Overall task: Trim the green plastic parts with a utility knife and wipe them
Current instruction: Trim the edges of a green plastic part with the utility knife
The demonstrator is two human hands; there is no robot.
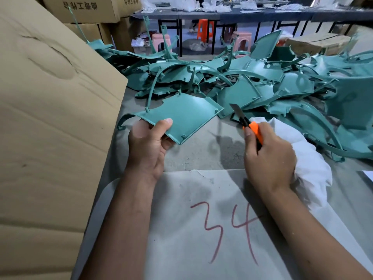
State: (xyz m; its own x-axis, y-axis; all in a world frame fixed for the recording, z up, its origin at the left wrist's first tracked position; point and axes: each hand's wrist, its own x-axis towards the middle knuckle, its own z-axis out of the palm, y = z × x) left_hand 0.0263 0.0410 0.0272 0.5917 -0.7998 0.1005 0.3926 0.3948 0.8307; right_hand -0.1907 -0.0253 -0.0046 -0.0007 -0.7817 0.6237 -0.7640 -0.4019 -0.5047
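Note:
My left hand [148, 147] grips the near edge of a flat green plastic part [185, 114] with a thin curved arm at its left, held above the table. My right hand [269, 158] holds an orange utility knife [254, 130] with its blade extended and pointing up toward the part's right corner, a small gap away. A white cloth [306, 158] is bunched under and behind my right hand. A large heap of green plastic parts [252, 79] covers the far side of the table.
A big cardboard box [50, 118] stands close on the left. A grey sheet [201, 219] marked "34" in red lies on the table in front of me. Stacked cartons, plastic stools [204, 29] and a long dark table stand in the background.

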